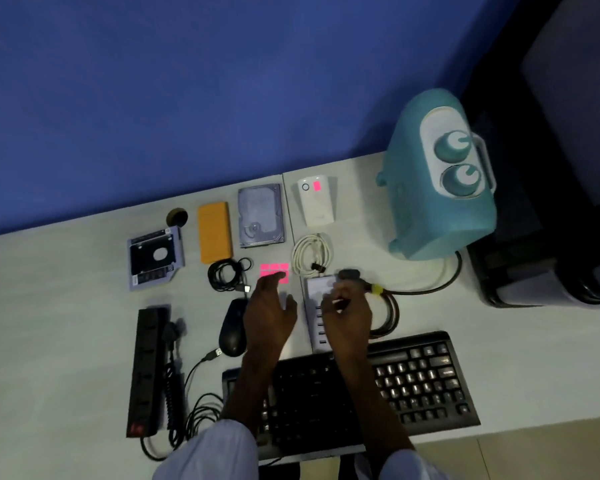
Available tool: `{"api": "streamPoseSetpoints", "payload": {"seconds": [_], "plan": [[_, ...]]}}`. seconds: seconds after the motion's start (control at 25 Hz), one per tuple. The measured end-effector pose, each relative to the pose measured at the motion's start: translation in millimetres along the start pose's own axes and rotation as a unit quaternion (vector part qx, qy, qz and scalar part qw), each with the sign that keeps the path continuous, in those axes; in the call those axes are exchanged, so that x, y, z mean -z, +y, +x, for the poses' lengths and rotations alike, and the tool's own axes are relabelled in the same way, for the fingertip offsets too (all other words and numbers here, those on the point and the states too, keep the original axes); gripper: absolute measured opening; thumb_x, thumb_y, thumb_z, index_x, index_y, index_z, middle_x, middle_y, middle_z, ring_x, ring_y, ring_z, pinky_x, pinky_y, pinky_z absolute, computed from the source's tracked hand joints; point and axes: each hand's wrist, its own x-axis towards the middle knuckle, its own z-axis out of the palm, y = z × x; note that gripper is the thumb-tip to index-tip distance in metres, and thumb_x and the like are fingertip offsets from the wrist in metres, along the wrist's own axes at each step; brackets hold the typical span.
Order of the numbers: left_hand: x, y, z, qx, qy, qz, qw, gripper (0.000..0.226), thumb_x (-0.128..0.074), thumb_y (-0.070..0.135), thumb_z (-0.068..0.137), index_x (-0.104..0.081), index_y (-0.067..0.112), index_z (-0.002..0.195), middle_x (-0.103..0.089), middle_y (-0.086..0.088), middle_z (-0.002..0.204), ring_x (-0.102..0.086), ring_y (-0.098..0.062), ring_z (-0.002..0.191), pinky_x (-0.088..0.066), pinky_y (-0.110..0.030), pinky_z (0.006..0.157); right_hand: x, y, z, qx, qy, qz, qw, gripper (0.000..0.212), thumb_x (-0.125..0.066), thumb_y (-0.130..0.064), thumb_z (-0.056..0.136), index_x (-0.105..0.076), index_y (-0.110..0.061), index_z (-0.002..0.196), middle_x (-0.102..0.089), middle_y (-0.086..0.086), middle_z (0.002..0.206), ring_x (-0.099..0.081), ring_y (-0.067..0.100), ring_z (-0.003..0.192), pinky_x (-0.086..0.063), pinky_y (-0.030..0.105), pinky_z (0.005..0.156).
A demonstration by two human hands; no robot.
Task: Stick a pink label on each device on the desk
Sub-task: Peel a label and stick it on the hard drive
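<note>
The left hand (269,315), fingers spread and empty, touches the pink label sheet (275,270). The right hand (347,315) hovers loosely curled over the white hub (317,289); whether it holds anything is unclear.

A sheet of pink labels (275,271) lies flat mid-desk between the black cable coil (226,274) and white cable (311,253), while one pink label (316,186) already sits on the white adapter (316,201).

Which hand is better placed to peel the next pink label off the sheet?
Probably the left hand: its fingertips already reach the pink label sheet, while the right hand is over the white USB hub, off to the side.
</note>
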Motion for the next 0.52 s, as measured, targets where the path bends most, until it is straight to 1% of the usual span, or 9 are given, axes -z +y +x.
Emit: {"api": "streamPoseSetpoints", "payload": {"seconds": [0.08,0.12,0.2,0.24,0.28,0.32,0.36,0.44,0.52], "plan": [[4.3,-23.5,13.3,-0.029,-0.02,0.03,0.999,0.051,-0.067,0.011,0.083,-0.057,0.009,0.133,-0.06,-0.01,0.133,-0.059,-0.029,0.122,-0.045,-0.032,0.101,-18.7,-3.7,-10.4,-0.034,-0.07,-0.026,0.997,0.021,-0.072,-0.011,0.083,-0.063,-0.014,0.101,-0.066,-0.007,0.084,-0.062,0.009,0.075,-0.042,0.004,0.07],[5.0,-33.6,20.5,-0.048,-0.031,0.04,0.998,0.055,-0.067,0.012,0.083,-0.055,0.008,0.137,-0.057,-0.012,0.139,-0.054,-0.031,0.129,-0.042,-0.035,0.107,-27.1,-4.6,-14.3,-0.049,-0.094,-0.043,0.994,0.023,-0.072,-0.014,0.084,-0.063,-0.014,0.106,-0.066,-0.008,0.085,-0.062,0.008,0.076,-0.041,0.003,0.068],[3.7,-50.9,34.2,-0.085,-0.046,0.064,0.993,0.067,-0.071,0.015,0.08,-0.049,0.004,0.142,-0.048,-0.017,0.148,-0.045,-0.036,0.137,-0.038,-0.044,0.113,-42.0,-7.3,-20.1,-0.067,-0.126,-0.045,0.989,0.028,-0.071,-0.016,0.086,-0.062,-0.015,0.112,-0.068,-0.007,0.092,-0.061,0.002,0.074,-0.047,0.01,0.074],[2.7,-56.7,39.2,-0.098,-0.059,0.077,0.99,0.074,-0.075,0.016,0.078,-0.046,0.002,0.144,-0.044,-0.02,0.151,-0.042,-0.039,0.138,-0.037,-0.048,0.113,-48.5,-7.7,-22.3,-0.075,-0.136,-0.04,0.987,0.03,-0.071,-0.016,0.086,-0.061,-0.015,0.114,-0.068,-0.006,0.097,-0.06,-0.001,0.073,-0.052,0.017,0.08],[1.0,-60.7,43.9,-0.103,-0.077,0.088,0.988,0.081,-0.079,0.017,0.076,-0.043,0.001,0.146,-0.04,-0.022,0.152,-0.04,-0.042,0.139,-0.035,-0.05,0.114,-54.1,-7.8,-24.2,-0.08,-0.139,-0.048,0.986,0.033,-0.071,-0.018,0.086,-0.06,-0.016,0.117,-0.068,-0.006,0.101,-0.059,-0.002,0.072,-0.055,0.025,0.084],[0.7,-60.6,47.2,-0.101,-0.096,0.097,0.985,0.086,-0.082,0.018,0.075,-0.04,0.001,0.147,-0.039,-0.022,0.153,-0.038,-0.043,0.139,-0.034,-0.05,0.114,-57.8,-8.8,-25.8,-0.083,-0.14,-0.066,0.984,0.035,-0.07,-0.02,0.086,-0.059,-0.017,0.119,-0.067,-0.006,0.104,-0.058,-0.001,0.072,-0.054,0.029,0.086],[0.2,-61.3,49.8,-0.099,-0.109,0.105,0.984,0.088,-0.083,0.019,0.074,-0.038,0.001,0.149,-0.038,-0.021,0.154,-0.038,-0.043,0.139,-0.032,-0.048,0.115,-61.5,-9.3,-27.8,-0.082,-0.14,-0.084,0.983,0.037,-0.069,-0.022,0.087,-0.057,-0.016,0.122,-0.066,-0.005,0.107,-0.056,0.001,0.075,-0.053,0.03,0.086],[0.2,-64.2,52.5,-0.106,-0.114,0.111,0.982,0.087,-0.081,0.02,0.076,-0.037,0.003,0.149,-0.04,-0.019,0.153,-0.039,-0.042,0.137,-0.032,-0.044,0.114,-70.1,-11.7,-31.8,-0.072,-0.129,-0.089,0.985,0.04,-0.067,-0.021,0.089,-0.055,-0.015,0.127,-0.062,-0.006,0.11,-0.056,0.004,0.086,-0.052,0.029,0.087],[1.0,-70.1,51.8,-0.122,-0.108,0.096,0.982,0.082,-0.076,0.021,0.077,-0.04,0.003,0.148,-0.043,-0.019,0.15,-0.043,-0.041,0.133,-0.033,-0.043,0.113,-81.4,-15.4,-35.5,-0.073,-0.109,-0.076,0.988,0.044,-0.065,-0.02,0.089,-0.053,-0.014,0.131,-0.062,-0.002,0.118,-0.059,0.009,0.102,-0.053,0.033,0.093]]}}
